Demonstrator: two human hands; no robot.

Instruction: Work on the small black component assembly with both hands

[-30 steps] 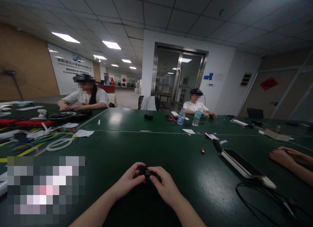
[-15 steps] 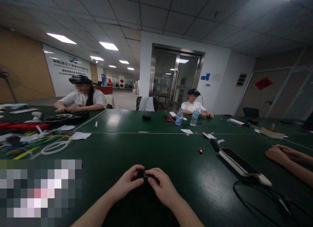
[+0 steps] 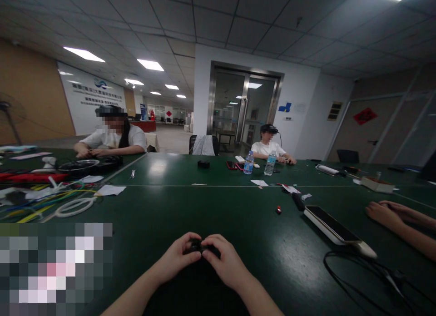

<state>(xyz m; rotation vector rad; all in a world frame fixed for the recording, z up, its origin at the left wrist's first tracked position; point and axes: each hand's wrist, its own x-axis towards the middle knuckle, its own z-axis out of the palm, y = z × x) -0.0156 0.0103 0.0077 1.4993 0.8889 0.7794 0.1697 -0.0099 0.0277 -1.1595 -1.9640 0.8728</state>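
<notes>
A small black object (image 3: 195, 246), its kind too dark to make out, is held low over the green table (image 3: 163, 216) in front of me. My left hand (image 3: 179, 258) curls round it, thumb below and fingers above. From the other side, the fingertips and thumb of my right hand (image 3: 225, 260) close at its right end. The fingertips of both hands nearly meet, and they cover part of the object.
To the right lie a white device with a dark screen (image 3: 332, 225), a black cable (image 3: 350, 279) and a small red item (image 3: 278, 209). Another person's hands (image 3: 388, 216) rest beyond. Coloured cables (image 3: 73, 207) are heaped at left. Two bottles (image 3: 248, 163) stand farther back, near two seated people.
My hands have barely moved. The fingers of both shift slightly round the black object, and less of it shows between them. The view has turned a little.
</notes>
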